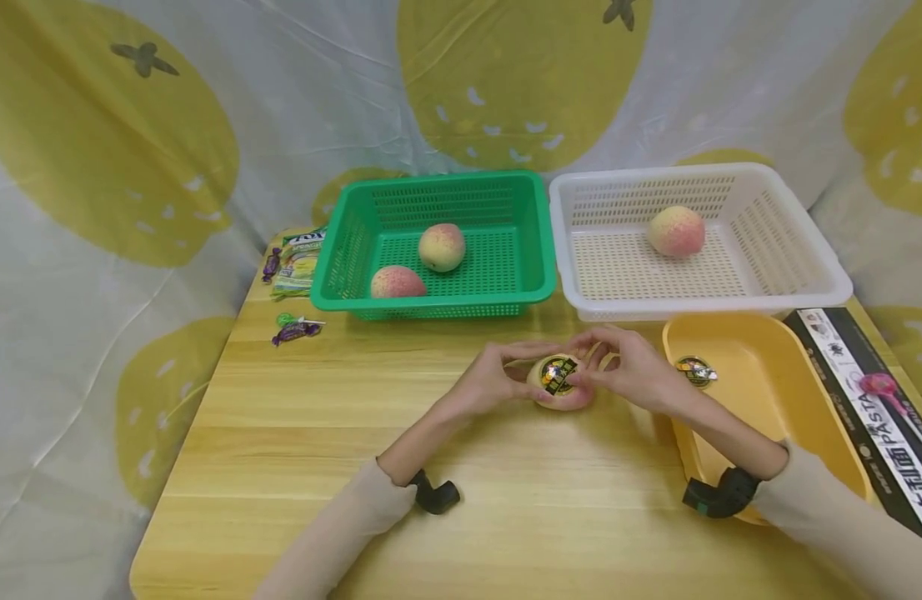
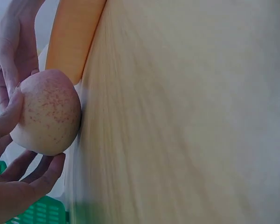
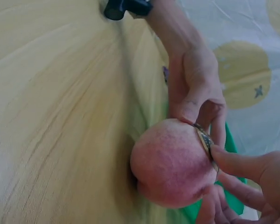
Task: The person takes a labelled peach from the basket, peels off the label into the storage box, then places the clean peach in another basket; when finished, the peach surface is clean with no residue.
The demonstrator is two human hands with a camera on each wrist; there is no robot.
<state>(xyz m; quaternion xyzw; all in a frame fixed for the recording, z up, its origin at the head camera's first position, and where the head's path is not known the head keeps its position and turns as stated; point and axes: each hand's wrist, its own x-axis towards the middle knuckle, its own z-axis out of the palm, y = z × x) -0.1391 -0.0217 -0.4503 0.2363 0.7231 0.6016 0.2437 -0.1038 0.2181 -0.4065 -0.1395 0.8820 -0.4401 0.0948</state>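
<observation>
A pink and cream peach (image 1: 573,402) sits on the wooden table between the two hands, a round black and gold sticker (image 1: 557,375) on its upper face. My left hand (image 1: 485,379) grips the peach from the left with thumb and fingers. From the other side comes my right hand (image 1: 632,371), its thumb on the sticker's edge and its fingers curled at the peach's side. In the right wrist view the sticker (image 3: 205,140) appears edge-on against the skin. The left wrist view shows the left fingertips (image 2: 56,163) against the peach (image 2: 49,114).
Behind stand a green basket (image 1: 434,304) with two peaches and a white basket (image 1: 712,304) with one. At right are an orange tray (image 1: 761,333), another round sticker (image 1: 695,371) and a black pasta box (image 1: 874,417) bearing a pink candy (image 1: 879,385). Purple candies (image 1: 294,332) lie left.
</observation>
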